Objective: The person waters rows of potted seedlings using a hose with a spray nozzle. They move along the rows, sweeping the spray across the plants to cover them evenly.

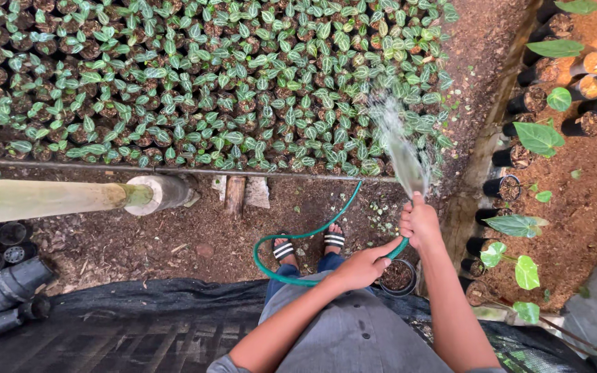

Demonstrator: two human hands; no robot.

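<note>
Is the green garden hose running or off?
Running: the green garden hose throws spray from its end at the right hand over the potted seedlings.

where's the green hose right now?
In the head view the green hose loops over the soil by the sandalled feet, lower centre, then runs through the left hand up to the right hand, which sprays the seedling pots.

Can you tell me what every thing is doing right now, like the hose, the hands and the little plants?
Green hose: looped by the feet, spraying water from its end.
Right hand: closed in a grip on the hose end, thumb at the outlet.
Left hand: closed around the hose further back.
Water spray: fanning out over the plants.
Small potted plants: upright, packed in rows.
Stacked black pots: lying on their sides.
</note>
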